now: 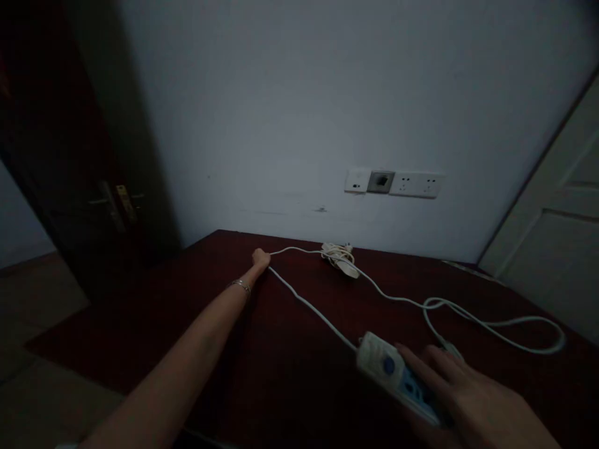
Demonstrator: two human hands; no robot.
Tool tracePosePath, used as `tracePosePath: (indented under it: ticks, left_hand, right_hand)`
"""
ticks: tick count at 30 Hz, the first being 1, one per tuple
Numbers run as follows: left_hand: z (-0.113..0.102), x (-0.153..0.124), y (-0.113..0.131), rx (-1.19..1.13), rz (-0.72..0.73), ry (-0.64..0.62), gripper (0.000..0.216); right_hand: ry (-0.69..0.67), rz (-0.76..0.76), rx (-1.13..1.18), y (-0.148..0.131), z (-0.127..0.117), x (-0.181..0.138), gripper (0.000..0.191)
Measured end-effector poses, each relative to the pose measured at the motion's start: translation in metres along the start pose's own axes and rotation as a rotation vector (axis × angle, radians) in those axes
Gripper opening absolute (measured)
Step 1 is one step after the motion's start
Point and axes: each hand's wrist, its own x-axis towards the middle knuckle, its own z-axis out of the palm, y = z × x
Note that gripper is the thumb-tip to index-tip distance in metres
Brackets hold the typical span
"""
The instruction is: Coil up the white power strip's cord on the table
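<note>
My left hand (261, 258) reaches far across a dark red table (140, 318) and is closed on a white cable (304, 302). That cable runs back to a white power strip (395, 374) with a blue button at the near right. My right hand (463, 393) lies flat on the strip, fingers spread over its near end. A bracelet sits on my left wrist. A second stretch of white cable (468, 312) loops over the table's right side to a bundled plug and cord (339, 257) near the wall.
A row of wall sockets (395, 183) is set in the white wall above the table's far edge. A dark door with a handle (112, 202) stands at the left. A pale door (552, 249) is at the right. Bare floor lies to the left.
</note>
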Motion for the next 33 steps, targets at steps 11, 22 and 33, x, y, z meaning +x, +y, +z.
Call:
tracePosePath:
  ticks: [11,22,33]
  left_hand:
    - [0.001,0.019,-0.022,-0.065,-0.044,-0.063,0.034]
    - [-0.001,0.013,-0.025,-0.145,0.097,-0.068,0.035]
    - [-0.061,-0.054,-0.022,0.320,1.066,-0.185,0.031]
  right_hand:
    - [-0.336,0.203,0.108,0.007,0.029,0.028,0.039]
    - [-0.426,0.305,0.232,0.013,0.048,0.029,0.053]
    - [-0.539,0.302,0.315,0.020,0.043,0.054,0.082]
